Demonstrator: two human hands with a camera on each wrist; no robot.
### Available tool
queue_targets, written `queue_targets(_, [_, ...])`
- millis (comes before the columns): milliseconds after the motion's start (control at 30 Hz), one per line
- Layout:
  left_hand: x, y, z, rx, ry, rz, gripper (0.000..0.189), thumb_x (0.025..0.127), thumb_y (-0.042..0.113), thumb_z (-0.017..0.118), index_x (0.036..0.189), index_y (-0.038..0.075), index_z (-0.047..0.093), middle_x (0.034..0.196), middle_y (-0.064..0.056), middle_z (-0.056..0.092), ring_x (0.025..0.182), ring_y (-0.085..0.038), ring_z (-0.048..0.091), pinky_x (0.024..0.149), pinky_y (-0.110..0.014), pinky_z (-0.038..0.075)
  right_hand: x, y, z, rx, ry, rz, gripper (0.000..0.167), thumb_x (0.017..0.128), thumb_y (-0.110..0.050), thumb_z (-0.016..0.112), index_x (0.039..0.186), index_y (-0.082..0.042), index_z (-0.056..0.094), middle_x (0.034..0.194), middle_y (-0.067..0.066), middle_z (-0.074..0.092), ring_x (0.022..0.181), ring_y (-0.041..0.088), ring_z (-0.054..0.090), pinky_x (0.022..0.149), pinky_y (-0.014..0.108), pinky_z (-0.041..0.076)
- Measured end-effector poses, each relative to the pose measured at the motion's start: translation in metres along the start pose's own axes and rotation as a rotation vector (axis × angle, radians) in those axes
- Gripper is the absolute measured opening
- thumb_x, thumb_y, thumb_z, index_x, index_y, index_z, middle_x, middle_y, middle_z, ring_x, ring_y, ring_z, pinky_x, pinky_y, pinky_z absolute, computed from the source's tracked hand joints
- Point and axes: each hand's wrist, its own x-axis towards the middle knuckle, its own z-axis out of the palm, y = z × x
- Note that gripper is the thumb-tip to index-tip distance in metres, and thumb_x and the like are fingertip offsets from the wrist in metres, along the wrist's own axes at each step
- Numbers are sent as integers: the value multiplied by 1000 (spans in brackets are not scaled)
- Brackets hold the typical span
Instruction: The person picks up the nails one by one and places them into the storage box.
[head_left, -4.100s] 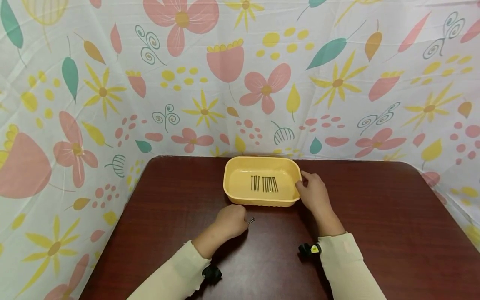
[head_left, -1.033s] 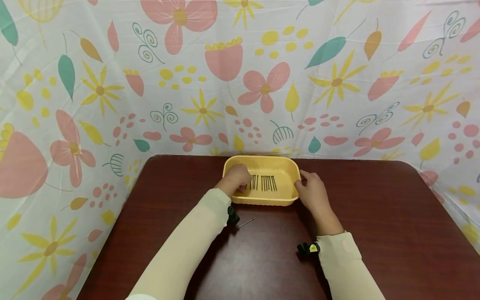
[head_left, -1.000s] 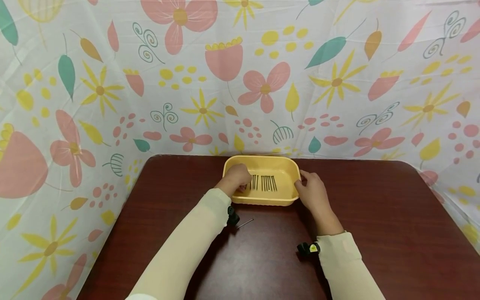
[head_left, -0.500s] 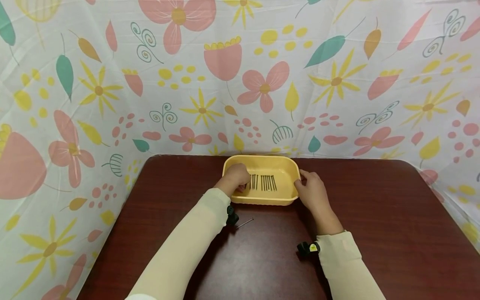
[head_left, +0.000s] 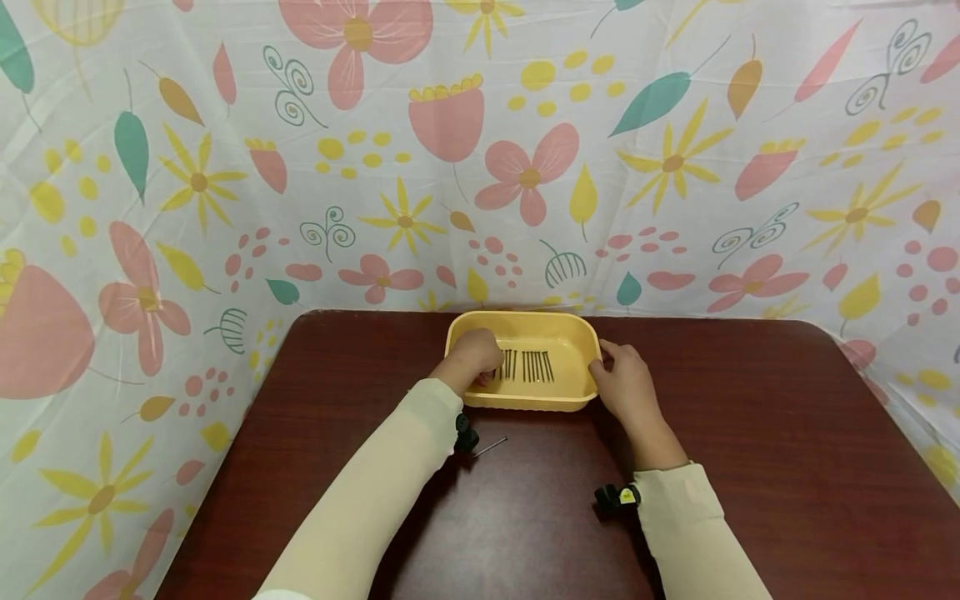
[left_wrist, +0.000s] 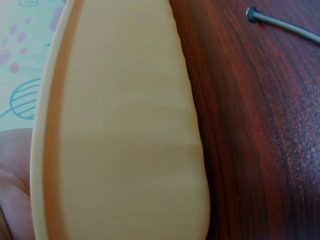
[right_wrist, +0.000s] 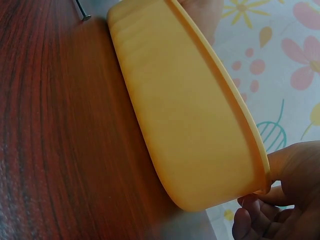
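A yellow plastic tray (head_left: pixel 528 402) holds a row of dark nails (head_left: pixel 537 367) laid side by side in two groups. My left hand (head_left: pixel 472 354) reaches over the near rim at the tray's left end, its curled fingers pinching a nail beside the row, mostly hidden by the hand. My right hand (head_left: pixel 628 385) grips the right end of the tray, thumb over the rim; in the right wrist view the fingers (right_wrist: pixel 262 220) curl below that rim. One loose nail (head_left: pixel 492 446) lies on the table in front of the tray, its flat head clear in the left wrist view.
The tray stands near the back edge of a dark red-brown wooden table (head_left: pixel 750 400). A flower-printed cloth (head_left: pixel 525 167) hangs behind the table and along its left side. Black cameras (head_left: pixel 617 497) are strapped at both wrists.
From the table in front of the tray, my left hand has moved up into its left end, bringing a nail beside the row; it is nearly still over the last second. My right hand stays put.
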Motion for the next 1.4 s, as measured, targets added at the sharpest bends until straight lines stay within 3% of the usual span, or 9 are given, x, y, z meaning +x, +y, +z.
queue_targets(233, [-1,-1,2,-15,21,-3,43,101,13,48,58,11,52,52,-5,54,45,-17,56,41,-27,38,0,0,1,-3,0,0,52,98,-17,49,144,7,50,122,26,57,97,34,56,86,46,48])
queue_targets(433, [-3,0,-1,-13,47,1,37,101,13,47,66,9,57,52,-5,57,43,-17,54,41,-26,37,0,1,2,-10,1,-12,53,98,-18,48,144,8,50,122,27,57,96,34,56,84,46,48])
queue_targets(600, [-11,0,-9,-54,62,27,42,101,15,47,59,13,52,46,-1,47,38,-14,41,42,-26,32,-1,1,0,-13,-2,-11,52,99,-17,47,145,8,49,122,27,56,92,33,57,80,43,48])
queue_targets(800, [-25,-4,-21,-53,108,78,56,103,25,48,49,16,45,43,2,42,38,-13,37,43,-27,33,-2,1,0,-16,1,-15,52,99,-17,48,144,8,49,122,28,57,95,35,57,83,46,49])
queue_targets(1100, [-58,-15,-31,-106,227,174,46,100,25,51,57,17,37,50,4,31,45,-12,24,46,-27,25,-1,1,0,-15,-5,-14,53,99,-18,47,145,8,49,123,28,56,98,35,57,85,46,48])
queue_targets(1300, [-93,-23,-30,-61,310,269,17,98,24,56,85,14,62,62,2,51,54,-14,43,55,-28,37,-1,1,0,-14,-6,-17,53,99,-18,46,144,9,49,121,27,56,97,35,57,84,45,48])
queue_targets(1400, [-110,-26,-27,-40,326,302,13,97,22,59,94,12,68,66,1,58,56,-14,48,57,-29,41,-2,1,0,-16,-6,-18,53,99,-18,46,145,9,49,120,27,56,96,35,57,83,44,48])
